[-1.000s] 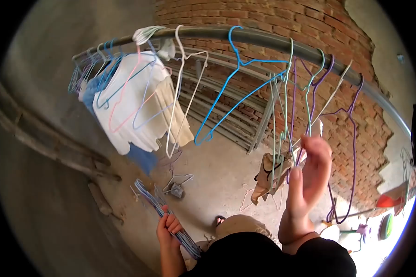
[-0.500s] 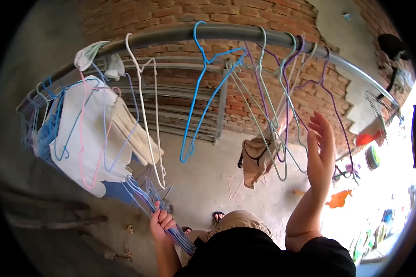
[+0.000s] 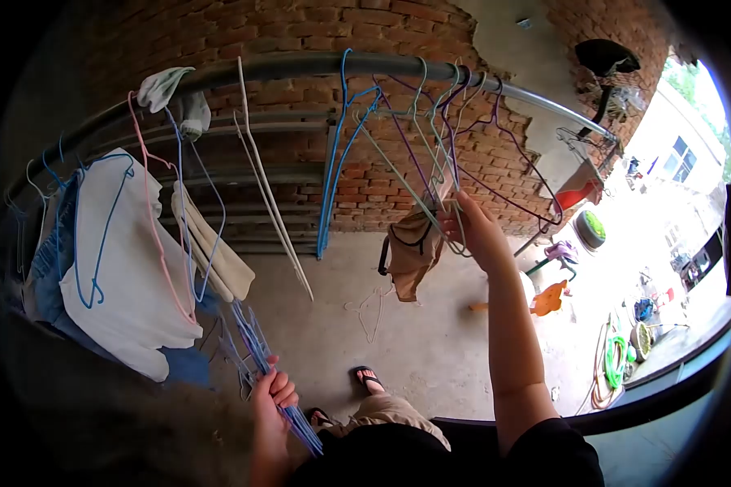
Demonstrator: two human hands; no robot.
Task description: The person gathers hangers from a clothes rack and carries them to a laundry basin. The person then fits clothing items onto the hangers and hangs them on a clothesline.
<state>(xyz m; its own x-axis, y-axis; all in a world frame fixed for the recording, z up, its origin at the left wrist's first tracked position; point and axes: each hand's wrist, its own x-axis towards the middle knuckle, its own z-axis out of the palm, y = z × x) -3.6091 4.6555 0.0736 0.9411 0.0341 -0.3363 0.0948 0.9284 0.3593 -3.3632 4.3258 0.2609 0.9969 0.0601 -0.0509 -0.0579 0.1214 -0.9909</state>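
My left hand is closed round a bundle of blue and purple clothes hangers, low at the front. My right hand reaches up with its fingers curled round the lower ends of pale green clothes hangers, which still hang from the metal rail. Purple hangers hang close beside them. Just left of the right hand is a brown garment with dark trim. Farther left along the rail hang a blue hanger and a white hanger.
A white shirt, a pink hanger and socks hang at the left. A brick wall and a rack stand behind the rail. On the floor lies a pale hanger. A green hose lies outside at right.
My right hand has come down and left from an open, raised pose and closed on the green hangers. The view has turned right. My left hand keeps its bundle.
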